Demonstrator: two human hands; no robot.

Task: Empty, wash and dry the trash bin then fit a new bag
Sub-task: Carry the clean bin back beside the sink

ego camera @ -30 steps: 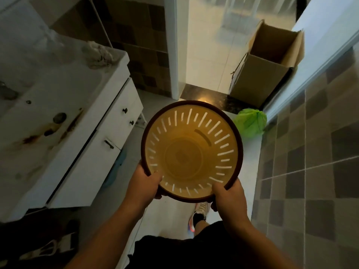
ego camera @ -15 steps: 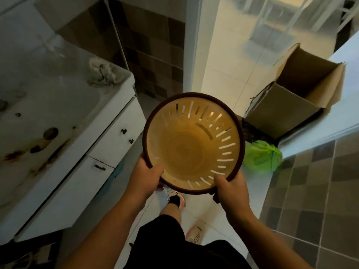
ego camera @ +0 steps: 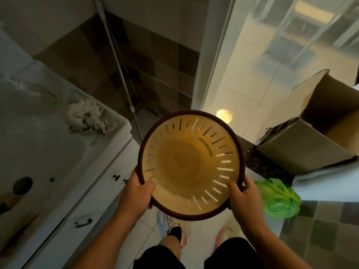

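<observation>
I look straight down into a round yellow trash bin (ego camera: 186, 164) with a dark brown rim and slotted walls; nothing lies inside it. My left hand (ego camera: 136, 193) grips the rim at its near left, thumb inside the bin. My right hand (ego camera: 242, 197) grips the rim at the near right, thumb inside too. The bin hangs in the air above the white floor, in front of my legs. A tied green bag (ego camera: 277, 199) lies on the floor to the right of the bin.
A white washbasin cabinet (ego camera: 64, 171) with a stained basin and a crumpled rag (ego camera: 88, 115) stands at left. A metal pole (ego camera: 118, 68) leans in the tiled corner. An open cardboard box (ego camera: 314, 133) lies by the doorway at right. My feet are below the bin.
I have stepped forward with the bin held in both hands; the basin, the box and the green bag have slid nearer and downward in view. My grip on the rim is unchanged.
</observation>
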